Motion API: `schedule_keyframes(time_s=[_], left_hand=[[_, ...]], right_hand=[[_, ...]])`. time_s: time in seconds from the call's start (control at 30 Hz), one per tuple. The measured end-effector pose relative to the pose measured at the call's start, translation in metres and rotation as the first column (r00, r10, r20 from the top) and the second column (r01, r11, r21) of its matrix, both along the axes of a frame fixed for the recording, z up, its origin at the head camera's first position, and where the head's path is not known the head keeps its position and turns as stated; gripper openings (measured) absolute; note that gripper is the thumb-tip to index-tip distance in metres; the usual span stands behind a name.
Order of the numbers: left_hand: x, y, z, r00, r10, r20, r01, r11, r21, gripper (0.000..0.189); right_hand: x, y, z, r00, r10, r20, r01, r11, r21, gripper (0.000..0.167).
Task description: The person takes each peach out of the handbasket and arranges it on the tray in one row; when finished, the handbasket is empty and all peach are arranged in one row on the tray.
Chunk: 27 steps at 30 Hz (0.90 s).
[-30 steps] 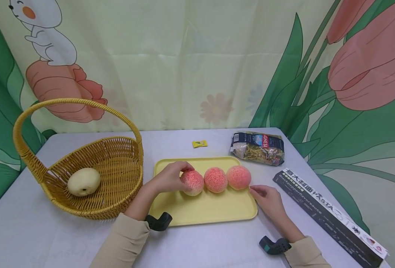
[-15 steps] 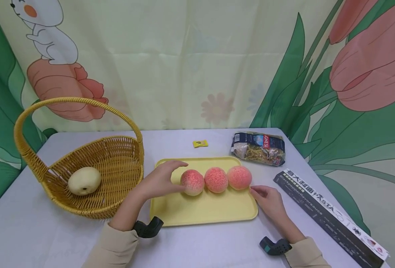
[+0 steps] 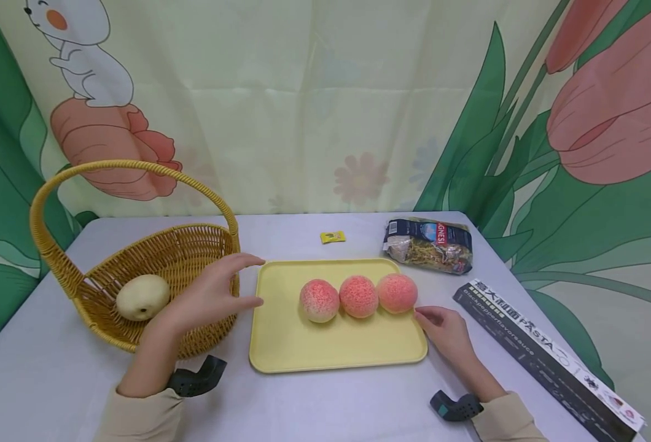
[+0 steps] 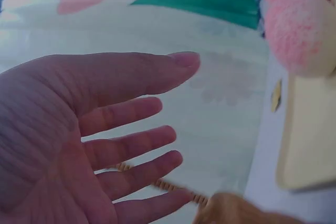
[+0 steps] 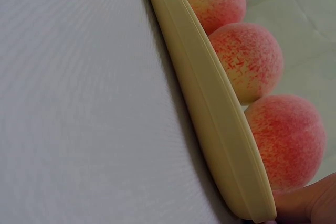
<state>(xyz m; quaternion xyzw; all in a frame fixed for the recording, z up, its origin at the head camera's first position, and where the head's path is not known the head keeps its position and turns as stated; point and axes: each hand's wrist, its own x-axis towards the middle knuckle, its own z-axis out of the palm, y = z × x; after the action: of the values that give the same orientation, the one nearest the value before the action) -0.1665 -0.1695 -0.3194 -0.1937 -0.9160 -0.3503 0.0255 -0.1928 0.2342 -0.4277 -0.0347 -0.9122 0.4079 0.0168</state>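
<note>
Three pink peaches [image 3: 319, 301] sit in a row on a pale yellow tray [image 3: 303, 353]. My right hand [image 3: 448, 331] pinches the tray's right edge. In the right wrist view, a finger shows over the tray's rim [image 5: 210, 108], beside the nearest peach [image 5: 287, 142]. My left hand [image 3: 206, 298] is held with fingers and thumb spread, nothing between them. It overlaps the right side of the wicker basket [image 3: 96, 328] in the head view, left of the tray. A pale round fruit [image 3: 143, 298] lies inside the basket.
A small yellow packet [image 3: 333, 237] lies behind the tray. At the back right is a bag of pasta [image 3: 429, 245]. A long black pasta box [image 3: 546, 359] lies slantwise along the table's right side. The basket's tall handle [image 3: 132, 164] arches up at the left.
My left hand has let go of the leftmost peach and moved left, off the tray to the basket's side. My right hand stays at the tray's edge.
</note>
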Motion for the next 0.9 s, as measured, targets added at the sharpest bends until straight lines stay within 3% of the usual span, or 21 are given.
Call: schedule_keyframes(time_s=[0.13, 0.27, 0.5, 0.73, 0.9], left_hand=[[0.01, -0.021, -0.001, 0.999, 0.039, 0.016, -0.038, 0.999, -0.033, 0.058], [0.019, -0.037, 0.003, 0.998, 0.056, 0.015, -0.056, 0.998, -0.012, 0.06], [0.027, -0.056, 0.012, 0.993, 0.115, -0.003, -0.115, 0.993, -0.013, 0.062], [0.029, -0.086, 0.008, 0.975, 0.197, -0.102, -0.191, 0.979, 0.069, 0.062], [0.031, -0.104, 0.001, 0.961, 0.268, -0.063, -0.262, 0.961, 0.089, 0.068]], right_hand=[[0.0, 0.0, 0.0, 1.0, 0.003, 0.0, -0.003, 1.0, 0.003, 0.027], [0.0, 0.001, -0.001, 1.0, 0.005, -0.003, -0.005, 1.0, 0.006, 0.027], [0.0, 0.0, -0.002, 1.0, 0.005, -0.003, -0.005, 1.0, -0.003, 0.027], [0.0, 0.0, -0.003, 1.0, -0.002, -0.003, 0.002, 1.0, 0.007, 0.027], [0.0, 0.001, -0.002, 1.0, 0.009, -0.012, -0.009, 1.0, 0.011, 0.027]])
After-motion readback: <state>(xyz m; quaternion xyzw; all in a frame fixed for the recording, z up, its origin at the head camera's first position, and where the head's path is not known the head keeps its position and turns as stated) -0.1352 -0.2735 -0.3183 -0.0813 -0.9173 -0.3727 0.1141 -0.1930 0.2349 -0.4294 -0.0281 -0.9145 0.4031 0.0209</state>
